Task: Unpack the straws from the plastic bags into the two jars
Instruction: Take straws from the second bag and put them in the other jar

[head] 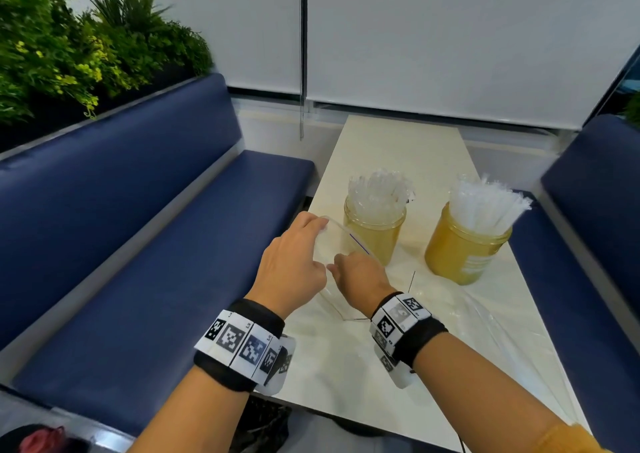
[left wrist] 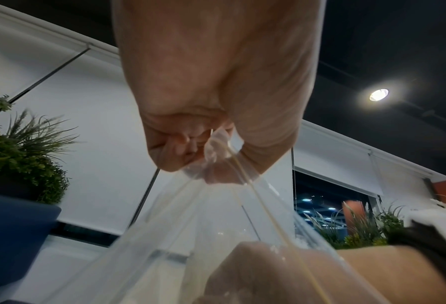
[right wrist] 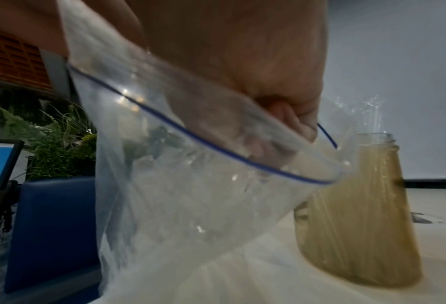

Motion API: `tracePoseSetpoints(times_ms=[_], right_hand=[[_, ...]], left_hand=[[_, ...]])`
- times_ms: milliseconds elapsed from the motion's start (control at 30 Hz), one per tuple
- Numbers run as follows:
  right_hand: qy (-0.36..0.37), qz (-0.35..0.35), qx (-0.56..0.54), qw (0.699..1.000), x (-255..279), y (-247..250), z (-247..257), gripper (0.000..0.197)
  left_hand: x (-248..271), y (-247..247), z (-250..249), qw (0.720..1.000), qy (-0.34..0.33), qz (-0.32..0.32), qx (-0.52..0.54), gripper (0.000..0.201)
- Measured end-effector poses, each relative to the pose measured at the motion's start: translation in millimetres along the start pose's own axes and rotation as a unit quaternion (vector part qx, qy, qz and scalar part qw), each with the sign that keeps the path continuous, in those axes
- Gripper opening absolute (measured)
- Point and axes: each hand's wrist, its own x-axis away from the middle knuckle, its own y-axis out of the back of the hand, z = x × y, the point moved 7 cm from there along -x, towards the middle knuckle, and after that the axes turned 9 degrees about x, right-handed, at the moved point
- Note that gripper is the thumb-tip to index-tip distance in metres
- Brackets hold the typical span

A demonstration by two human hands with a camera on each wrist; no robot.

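- A café or restaurant booth: blue padded benches [head: 166,245] on both sides of a narrow pale table [head: 398,148].
- Green plants [head: 69,47] behind the bench, roller blinds [head: 450,37] on windows.

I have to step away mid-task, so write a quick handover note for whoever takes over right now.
Left hand: pinches the clear zip bag at its edge.
Right hand: grips the same bag near its blue zip line.
Left jar and right jar stand on the table, both packed with wrapped straws.
Done: the held bag looks empty; another flat bag lies by the right arm.
Left: set this bag aside, if nothing remains inside.
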Motion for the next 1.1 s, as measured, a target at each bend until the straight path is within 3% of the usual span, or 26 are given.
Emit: tracePoseSetpoints(times_ms=[200,500,633,767,867,1000,1033,1100], right_hand=[[-0.005,-0.001,-0.068,0.998,4.5,26.2,-4.6,0.044],[-0.019,-0.093,-0.03,0.995,23.7,115.3,-9.6,0.03],[-0.027,-0.102,-0.047,0.993,19.4,132.6,-13.2,0.016],[-0.023,-0.149,-0.162,0.975,27.4,143.3,-12.0,0.036],[0.015,-0.227,-0.307,0.924,42.7,157.2,-12.1,0.051],[0.029,-0.223,-0.509,0.831,39.7,134.1,-9.7,0.065],[0.032,-0.225,-0.511,0.829,37.4,125.7,-5.7,0.062],[0.04,-0.257,-0.477,0.84,34.6,115.1,1.7,0.047]], left_hand=[[1.3,0.1,1.3,1.0,-0.007,-0.013,-0.016,0.063],[-1.5,-14.7,2.1,0.999,0.003,-0.032,-0.041,0.109],[-0.3,-13.2,1.7,0.993,-0.029,-0.11,-0.02,0.082],[-5.9,-10.7,6.3,0.984,-0.033,-0.171,-0.041,0.044],[-12.3,-10.4,12.0,0.985,-0.01,-0.171,-0.021,0.031],[-17.9,-7.0,10.7,0.987,0.008,-0.156,0.032,0.01],[-17.7,-5.2,7.7,0.986,0.006,-0.161,0.037,0.007],[-15.5,-1.7,3.5,0.982,0.017,-0.181,0.056,0.028]])
